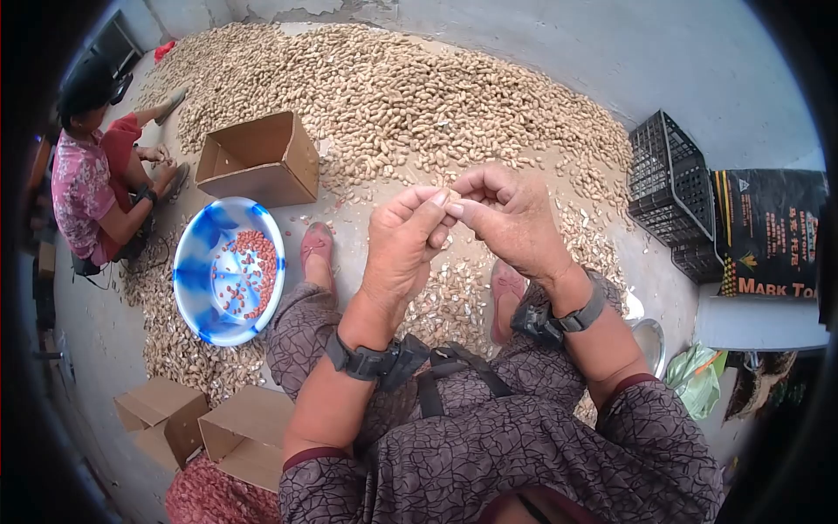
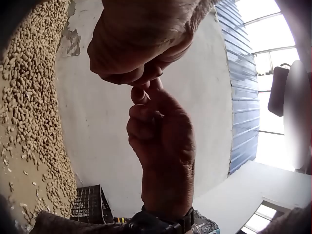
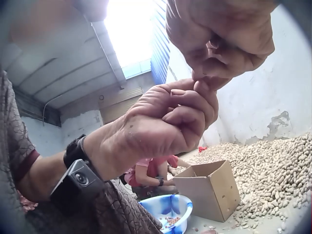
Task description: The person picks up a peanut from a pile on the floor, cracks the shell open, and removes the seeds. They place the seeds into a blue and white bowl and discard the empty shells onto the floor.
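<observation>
Both hands meet fingertip to fingertip above the lap in the head view, pinching a small pale peanut (image 1: 451,197) between them. The left hand (image 1: 406,249) has its thumb and curled index finger on it; the right hand (image 1: 515,223) holds it from the other side with thumb and forefinger. In both wrist views the fingers cover most of the peanut. Left of the knees, a blue and white basin (image 1: 194,278) holds reddish shelled kernels (image 1: 257,253).
A large heap of unshelled peanuts (image 1: 375,87) spreads along the wall. An open cardboard box (image 1: 262,183) stands behind the basin. Another person (image 1: 87,192) crouches at the left. Black crates (image 1: 668,183) stand at the right. Shells (image 1: 449,306) lie between the feet.
</observation>
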`<control>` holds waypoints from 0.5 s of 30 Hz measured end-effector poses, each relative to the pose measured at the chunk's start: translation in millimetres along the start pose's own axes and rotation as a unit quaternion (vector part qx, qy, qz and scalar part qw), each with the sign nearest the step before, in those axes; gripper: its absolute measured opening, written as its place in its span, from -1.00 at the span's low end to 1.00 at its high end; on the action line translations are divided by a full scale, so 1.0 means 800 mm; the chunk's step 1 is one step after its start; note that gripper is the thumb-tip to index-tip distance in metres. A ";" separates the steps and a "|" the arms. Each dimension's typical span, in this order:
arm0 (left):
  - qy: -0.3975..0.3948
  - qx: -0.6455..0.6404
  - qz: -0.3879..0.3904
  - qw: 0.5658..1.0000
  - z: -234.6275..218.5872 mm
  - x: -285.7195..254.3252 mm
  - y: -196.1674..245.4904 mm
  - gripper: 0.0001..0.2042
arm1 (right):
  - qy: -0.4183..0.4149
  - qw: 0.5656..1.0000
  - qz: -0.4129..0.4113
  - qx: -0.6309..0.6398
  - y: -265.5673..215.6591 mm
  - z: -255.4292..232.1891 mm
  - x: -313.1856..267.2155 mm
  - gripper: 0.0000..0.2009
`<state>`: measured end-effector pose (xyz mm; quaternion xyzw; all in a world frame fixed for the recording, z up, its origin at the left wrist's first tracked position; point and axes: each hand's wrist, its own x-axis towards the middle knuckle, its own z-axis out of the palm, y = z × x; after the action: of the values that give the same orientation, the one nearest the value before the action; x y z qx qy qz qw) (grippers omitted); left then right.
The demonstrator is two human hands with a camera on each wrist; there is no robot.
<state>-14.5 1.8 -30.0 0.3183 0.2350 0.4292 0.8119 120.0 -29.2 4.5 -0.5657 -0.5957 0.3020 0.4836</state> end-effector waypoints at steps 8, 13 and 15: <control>0.018 0.030 0.027 0.999 -0.003 0.001 -0.008 -0.86 | 0.000 0.990 0.107 0.094 -0.010 -0.007 0.000 -0.92; 0.062 0.110 0.060 0.990 0.003 -0.001 -0.006 -0.84 | -0.016 0.985 0.130 0.110 -0.014 -0.011 0.000 -0.93; 0.045 0.154 0.067 0.985 -0.001 -0.001 -0.005 -0.83 | -0.037 0.984 0.135 0.114 -0.014 -0.015 0.001 -0.93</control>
<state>-13.4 -0.6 -33.0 0.4345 0.3128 0.4553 0.7114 126.7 -32.3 18.8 -0.5704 -0.4931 0.4509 0.4777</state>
